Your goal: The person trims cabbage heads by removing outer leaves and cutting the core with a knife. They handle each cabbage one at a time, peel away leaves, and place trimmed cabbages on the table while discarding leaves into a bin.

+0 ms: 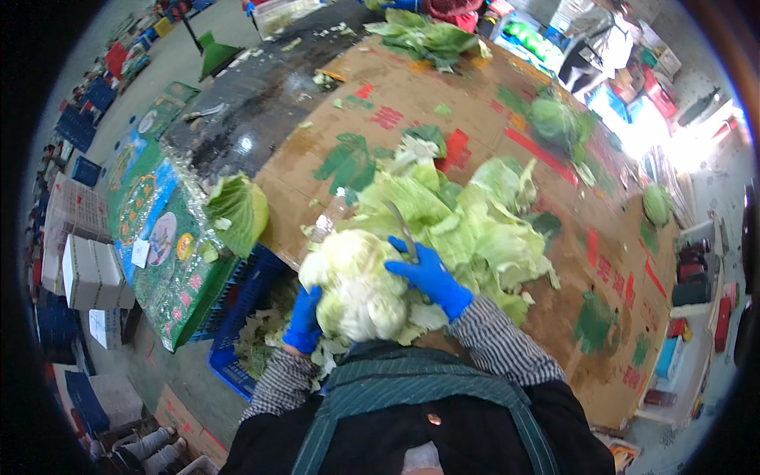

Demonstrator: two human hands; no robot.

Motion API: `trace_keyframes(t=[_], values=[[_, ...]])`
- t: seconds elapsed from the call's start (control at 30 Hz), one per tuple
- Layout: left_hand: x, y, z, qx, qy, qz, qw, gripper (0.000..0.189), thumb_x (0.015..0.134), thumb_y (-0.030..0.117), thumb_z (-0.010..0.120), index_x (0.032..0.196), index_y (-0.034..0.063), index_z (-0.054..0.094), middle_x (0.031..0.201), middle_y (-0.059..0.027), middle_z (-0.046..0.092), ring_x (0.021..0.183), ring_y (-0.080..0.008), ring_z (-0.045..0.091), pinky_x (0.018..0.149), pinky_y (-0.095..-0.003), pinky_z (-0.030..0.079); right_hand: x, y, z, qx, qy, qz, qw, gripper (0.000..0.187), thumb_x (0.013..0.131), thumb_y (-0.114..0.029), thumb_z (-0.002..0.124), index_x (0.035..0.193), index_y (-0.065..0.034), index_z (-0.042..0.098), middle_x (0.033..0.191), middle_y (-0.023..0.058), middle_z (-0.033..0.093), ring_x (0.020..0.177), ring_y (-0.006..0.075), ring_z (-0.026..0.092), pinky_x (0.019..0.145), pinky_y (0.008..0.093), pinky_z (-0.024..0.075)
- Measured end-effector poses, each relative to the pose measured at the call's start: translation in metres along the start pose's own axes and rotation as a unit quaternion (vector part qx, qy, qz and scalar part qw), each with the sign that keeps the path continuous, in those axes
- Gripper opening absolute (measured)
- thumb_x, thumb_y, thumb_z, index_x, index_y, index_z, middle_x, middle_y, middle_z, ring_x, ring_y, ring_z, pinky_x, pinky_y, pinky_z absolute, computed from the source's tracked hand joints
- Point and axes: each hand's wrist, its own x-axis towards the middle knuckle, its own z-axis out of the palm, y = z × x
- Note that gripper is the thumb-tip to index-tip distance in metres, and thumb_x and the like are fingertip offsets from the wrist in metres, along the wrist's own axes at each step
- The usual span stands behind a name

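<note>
A pale, stripped lettuce or cabbage head (358, 285) is close before my body at the table edge. My left hand (304, 319), in a blue glove, is pressed on its left side. My right hand (431, 278), also gloved in blue, grips a knife (401, 229) whose blade points up and away; some of its fingers lie against the head's right side. Loose light-green leaves (475, 231) are heaped beyond and to the right of the head. At the table's left edge lies a green cabbage piece (237, 211).
Cardboard (594, 249) with red and green marks covers the table. A blue plastic crate (222, 356) with leaf scraps stands low at the left. Farther off lie a leafy green head (555, 122), a small one (656, 205) and more leaves (424, 38). Another person's gloved hand shows at the top.
</note>
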Motion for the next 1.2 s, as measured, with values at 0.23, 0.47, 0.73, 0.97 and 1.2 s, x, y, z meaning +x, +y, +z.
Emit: trace_keyframes(t=[0.23,0.47,0.73,0.97,1.2], values=[[-0.016,0.004,0.045,-0.027,0.003,0.046,0.999,0.079,0.087,0.043,0.066,0.148,0.0076,0.031,0.147,-0.0123,0.041,0.132,-0.0274,0.043,0.110,-0.0447,0.036,-0.031,-0.044,-0.001,-0.018,0.096,-0.202,0.975,0.028,0.083,-0.008,0.072,0.109,-0.0032,0.067,0.100,0.0081,0.064,0.086,0.0161,0.062,0.074,0.0272,0.0500],[0.076,0.038,0.088,-0.199,-0.058,0.127,0.970,0.069,0.097,0.059,0.034,0.149,0.0140,0.032,0.151,-0.0109,0.036,0.136,-0.0313,0.037,0.114,-0.0508,0.027,-0.031,-0.075,-0.024,0.175,0.171,-0.166,0.955,0.015,0.088,-0.004,0.061,0.102,0.0029,0.065,0.076,0.0081,0.063,0.051,0.0103,0.054,0.046,0.0214,0.0413],[0.239,0.219,0.017,-0.130,-0.003,0.236,0.963,0.070,0.094,0.059,0.043,0.145,0.0120,0.039,0.147,-0.0110,0.043,0.131,-0.0305,0.044,0.111,-0.0479,0.034,-0.066,-0.024,-0.070,0.080,0.351,-0.026,0.933,0.019,0.089,-0.013,0.064,0.099,0.0035,0.065,0.073,0.0096,0.062,0.048,0.0123,0.052,0.042,0.0241,0.0412],[0.326,0.285,-0.078,-0.024,0.128,0.233,0.964,0.072,0.090,0.061,0.054,0.144,0.0150,0.042,0.144,-0.0083,0.047,0.129,-0.0295,0.046,0.105,-0.0430,0.039,-0.087,-0.022,-0.089,0.072,0.385,-0.035,0.919,0.020,0.091,-0.013,0.064,0.105,0.0019,0.067,0.079,0.0078,0.064,0.057,0.0101,0.056,0.048,0.0231,0.0440],[0.253,0.275,-0.113,0.538,0.147,0.204,0.805,0.044,0.095,0.024,0.060,0.132,0.0008,0.054,0.130,-0.0145,0.057,0.121,-0.0260,0.052,0.103,-0.0346,0.039,-0.126,-0.009,-0.170,-0.013,0.546,-0.016,0.838,0.027,0.094,-0.017,0.061,0.115,-0.0016,0.064,0.090,0.0064,0.064,0.062,0.0103,0.056,0.050,0.0243,0.0450]])
